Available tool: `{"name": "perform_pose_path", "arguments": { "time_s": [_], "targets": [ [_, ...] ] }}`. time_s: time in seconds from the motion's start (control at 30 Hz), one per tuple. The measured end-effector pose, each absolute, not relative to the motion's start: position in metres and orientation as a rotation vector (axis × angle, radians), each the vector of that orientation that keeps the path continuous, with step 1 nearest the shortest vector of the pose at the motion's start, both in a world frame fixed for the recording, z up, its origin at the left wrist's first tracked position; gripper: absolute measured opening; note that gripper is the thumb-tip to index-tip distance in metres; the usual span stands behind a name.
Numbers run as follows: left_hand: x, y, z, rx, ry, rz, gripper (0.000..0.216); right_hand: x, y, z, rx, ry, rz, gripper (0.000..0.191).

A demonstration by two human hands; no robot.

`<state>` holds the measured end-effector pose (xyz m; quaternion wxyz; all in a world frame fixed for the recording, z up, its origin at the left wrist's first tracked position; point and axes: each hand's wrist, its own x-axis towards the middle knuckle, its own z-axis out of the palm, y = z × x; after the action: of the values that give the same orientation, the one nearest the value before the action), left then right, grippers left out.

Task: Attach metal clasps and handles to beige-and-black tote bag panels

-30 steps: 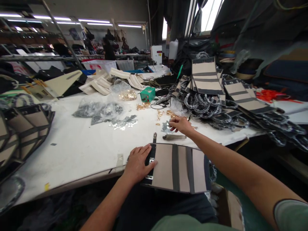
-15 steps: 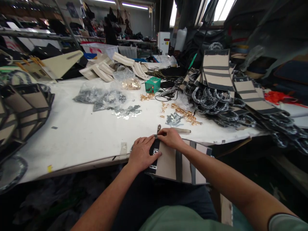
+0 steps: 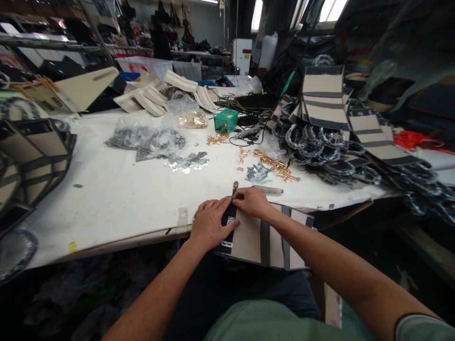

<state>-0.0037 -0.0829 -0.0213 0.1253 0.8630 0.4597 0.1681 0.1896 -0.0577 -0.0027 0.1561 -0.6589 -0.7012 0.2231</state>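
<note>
A beige bag panel with dark stripes point(image 3: 270, 237) lies at the near edge of the white table point(image 3: 124, 194), partly over my lap. My left hand point(image 3: 209, 222) rests flat on its dark left end, fingers together beside a small metal clasp point(image 3: 229, 221). My right hand point(image 3: 250, 201) is curled at the panel's top edge, fingertips pinched near a short dark strap point(image 3: 235, 187). What the fingertips hold is hidden.
Gold hardware pieces point(image 3: 273, 166) and silver pieces point(image 3: 256, 173) lie just beyond my hands, with a slim tool point(image 3: 268, 190). Bags of metal parts point(image 3: 149, 139) sit mid-table, a green box point(image 3: 226, 121) behind. Stacked striped bags point(image 3: 327, 123) crowd the right; more bags point(image 3: 31, 156) sit at left.
My right hand came back from the hardware pile to the panel's top edge beside my left hand. The view dropped slightly; the left hand stayed on the panel.
</note>
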Motion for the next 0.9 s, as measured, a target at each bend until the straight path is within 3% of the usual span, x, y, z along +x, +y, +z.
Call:
{"name": "perform_pose_path", "arguments": {
  "time_s": [0.17,0.7,0.9],
  "targets": [
    [0.0,-0.082,-0.017,2.526,1.328,0.513,0.049,0.192,-0.074,-0.009,-1.788,-2.112,0.364,0.017],
    [0.013,-0.04,-0.033,2.36,1.27,0.775,0.015,0.216,-0.081,-0.018,-1.499,-2.063,0.542,0.022],
    [0.013,-0.029,-0.031,2.305,1.218,0.688,0.011,0.259,-0.065,-0.013,-1.638,-1.93,0.128,0.024]
  ]
}}
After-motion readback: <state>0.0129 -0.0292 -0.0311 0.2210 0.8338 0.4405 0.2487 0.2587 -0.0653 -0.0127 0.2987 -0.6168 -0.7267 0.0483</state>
